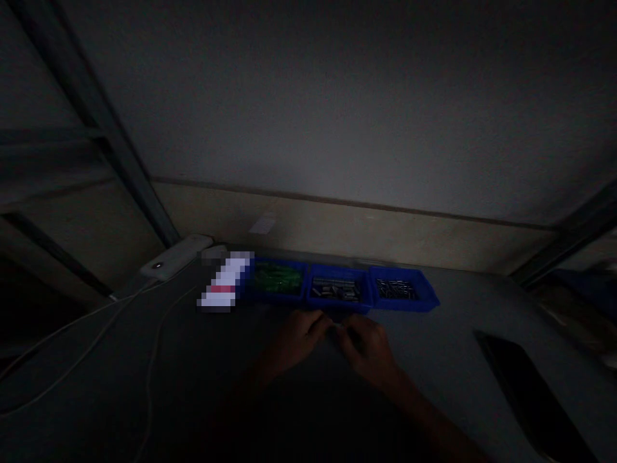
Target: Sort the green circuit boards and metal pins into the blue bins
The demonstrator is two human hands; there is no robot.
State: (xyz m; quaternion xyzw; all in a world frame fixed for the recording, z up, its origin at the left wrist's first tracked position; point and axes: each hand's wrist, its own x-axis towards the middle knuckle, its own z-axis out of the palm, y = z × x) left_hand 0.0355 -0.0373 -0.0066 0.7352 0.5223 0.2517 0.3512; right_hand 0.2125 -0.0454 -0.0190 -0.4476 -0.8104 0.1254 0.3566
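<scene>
In the head view, a small part [337, 325] is pinched between thumb and fingers of the left hand [301, 331] at one end and of the right hand [367, 341] at the other; its exact shape cannot be told in the dim light. The fingertips are brought almost together, so a light, even pinch is judged best, with both ends kept in line and the wrists kept steady. More light would probably be helpful, since the join is barely shown.

Just beyond the hands, the near rim of the middle bin [337, 307] is met, metal pieces [337, 289] being held inside; knuckles could be knocked there if pushed forward. The left bin [279, 298], with green pieces [277, 278], is set beyond the left hand, and the right bin [424, 292], with thin pins [396, 289], beyond the right. More room is offered toward the body. Well right of the right hand, movement is bounded by a dark slab [530, 392]; well left of the left, by a cable [150, 373].
</scene>
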